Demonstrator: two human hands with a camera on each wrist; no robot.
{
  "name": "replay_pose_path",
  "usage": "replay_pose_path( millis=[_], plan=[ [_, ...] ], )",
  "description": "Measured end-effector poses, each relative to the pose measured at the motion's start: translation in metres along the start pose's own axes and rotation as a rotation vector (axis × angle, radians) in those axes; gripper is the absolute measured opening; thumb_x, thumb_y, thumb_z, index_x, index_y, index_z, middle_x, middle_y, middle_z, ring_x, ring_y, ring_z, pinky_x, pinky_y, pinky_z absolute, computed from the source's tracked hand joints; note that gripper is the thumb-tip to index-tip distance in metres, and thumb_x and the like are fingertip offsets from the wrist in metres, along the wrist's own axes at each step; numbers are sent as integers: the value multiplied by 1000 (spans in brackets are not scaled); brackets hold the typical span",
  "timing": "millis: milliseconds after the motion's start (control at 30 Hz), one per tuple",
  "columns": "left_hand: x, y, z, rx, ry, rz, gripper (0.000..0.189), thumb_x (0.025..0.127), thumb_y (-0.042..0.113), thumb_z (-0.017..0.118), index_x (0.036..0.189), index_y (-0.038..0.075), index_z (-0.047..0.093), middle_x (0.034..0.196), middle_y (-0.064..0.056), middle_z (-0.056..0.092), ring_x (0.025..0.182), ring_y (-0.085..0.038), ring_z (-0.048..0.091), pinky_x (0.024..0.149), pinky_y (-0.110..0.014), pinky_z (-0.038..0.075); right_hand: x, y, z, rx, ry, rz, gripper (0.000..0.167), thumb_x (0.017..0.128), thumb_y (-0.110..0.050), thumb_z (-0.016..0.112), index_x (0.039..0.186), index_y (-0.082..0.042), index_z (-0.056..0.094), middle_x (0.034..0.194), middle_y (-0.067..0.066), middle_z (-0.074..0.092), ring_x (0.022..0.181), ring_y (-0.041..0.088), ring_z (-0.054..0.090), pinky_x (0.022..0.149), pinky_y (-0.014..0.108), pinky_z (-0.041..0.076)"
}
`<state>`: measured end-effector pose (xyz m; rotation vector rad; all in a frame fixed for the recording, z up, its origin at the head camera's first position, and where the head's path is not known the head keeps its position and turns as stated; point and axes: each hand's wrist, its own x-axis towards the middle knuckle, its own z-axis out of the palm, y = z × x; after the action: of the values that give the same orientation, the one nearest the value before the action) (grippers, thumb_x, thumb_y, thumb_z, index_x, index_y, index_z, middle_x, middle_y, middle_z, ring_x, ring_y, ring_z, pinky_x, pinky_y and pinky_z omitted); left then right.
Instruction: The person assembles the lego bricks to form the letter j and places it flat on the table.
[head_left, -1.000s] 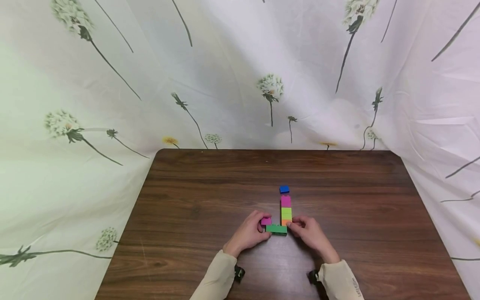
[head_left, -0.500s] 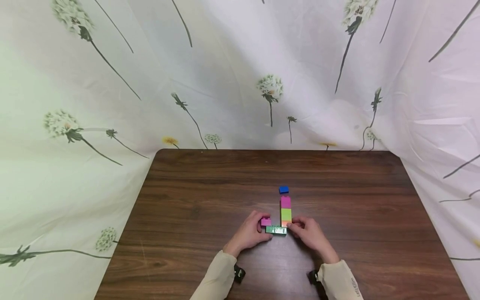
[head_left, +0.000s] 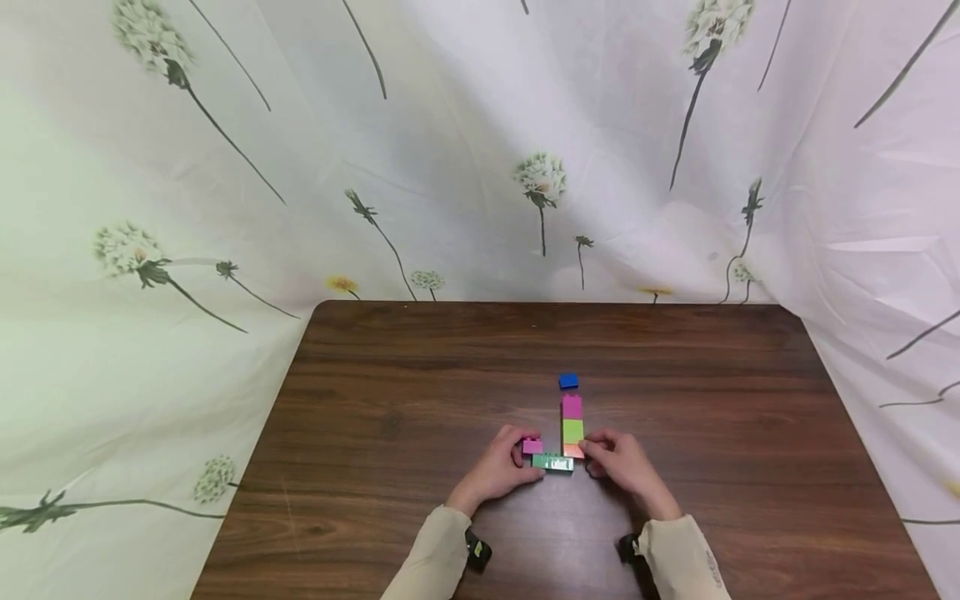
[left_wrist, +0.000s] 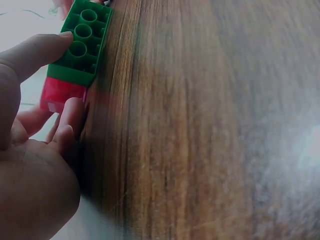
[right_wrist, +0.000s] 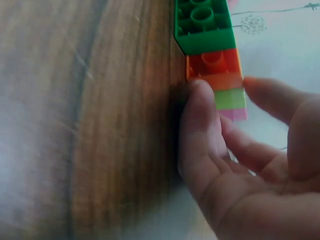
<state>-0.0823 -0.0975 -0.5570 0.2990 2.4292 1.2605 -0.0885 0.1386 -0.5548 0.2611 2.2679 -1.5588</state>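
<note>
A green toy building brick (head_left: 555,463) stands on its side, hollow underside towards the wrist cameras. My left hand (head_left: 495,471) holds it, thumb on its near side, fingers curled round a pink brick (head_left: 532,447) joined behind its left end. From the green brick's right end a row runs away from me: an orange brick (head_left: 573,451), a lime brick (head_left: 572,431) and a magenta brick (head_left: 572,407). The orange brick (right_wrist: 215,65) shows a hollow underside too. My right hand (head_left: 626,467) pinches it at its outer side and top edge.
Just beyond the magenta brick lies a blue brick (head_left: 568,381), its contact with the row unclear. All this is on a dark wood table (head_left: 390,400). A white cloth with dandelion prints (head_left: 450,167) hangs behind and beside the table.
The green brick has tipped slightly and its face now catches a bright sheen. The orange face also looks paler. My right fingertips have shifted slightly on the orange brick; the left hand barely moves.
</note>
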Motion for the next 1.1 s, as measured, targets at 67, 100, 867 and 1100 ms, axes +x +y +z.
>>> replay_pose_path(
  millis=[67,100,867,1100],
  plan=[
    [-1,0,0,-3,-4,-8,55,81,28,77,130,17,55,107,1,47,81,-12,48,66,-20,40,5,-2,-4,28,14,-8,32,91,-18,66,110,8,64,83,12,68,65,16,64,62,30,56],
    [-2,-1,0,-4,-6,-10,55,81,28,77,130,18,55,107,1,47,82,-11,48,66,-20,40,8,-3,-7,25,30,-21,33,91,-19,66,110,8,64,83,13,68,65,16,64,61,30,56],
    [2,0,-4,-36,-39,-8,55,83,32,75,131,17,55,109,1,47,83,-12,48,68,-20,41,93,-40,-23,-298,26,-328,29,95,-18,60,120,-5,62,113,16,62,98,28,56,83,39,46],
    [1,2,-6,-36,-53,4,54,84,31,75,132,16,55,110,1,47,83,-11,49,68,-19,42,99,-42,-16,-302,33,-305,27,92,-16,63,116,-4,65,105,15,66,93,26,58,79,35,46]
  ],
)
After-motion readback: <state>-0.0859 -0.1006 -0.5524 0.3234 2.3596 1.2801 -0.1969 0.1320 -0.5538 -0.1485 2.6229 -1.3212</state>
